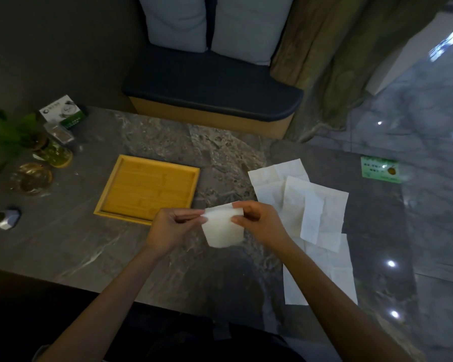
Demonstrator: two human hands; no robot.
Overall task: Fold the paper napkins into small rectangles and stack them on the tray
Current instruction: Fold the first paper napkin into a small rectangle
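Between both hands [168,228] [259,223] — napkin [222,228], pinched

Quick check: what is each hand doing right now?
Left hand: pinches the left edge of the folded napkin.
Right hand: pinches the same napkin's right edge, above the table.

grey marble table [147,257] carries wooden tray [107,197], unfolded napkins [322,212], ashtray [33,178].

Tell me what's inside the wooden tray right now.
The wooden tray shows only its bare bamboo floor; no folded napkins lie in it yet. Its near right corner is covered by the left hand, which with the right hand pinches a napkin.
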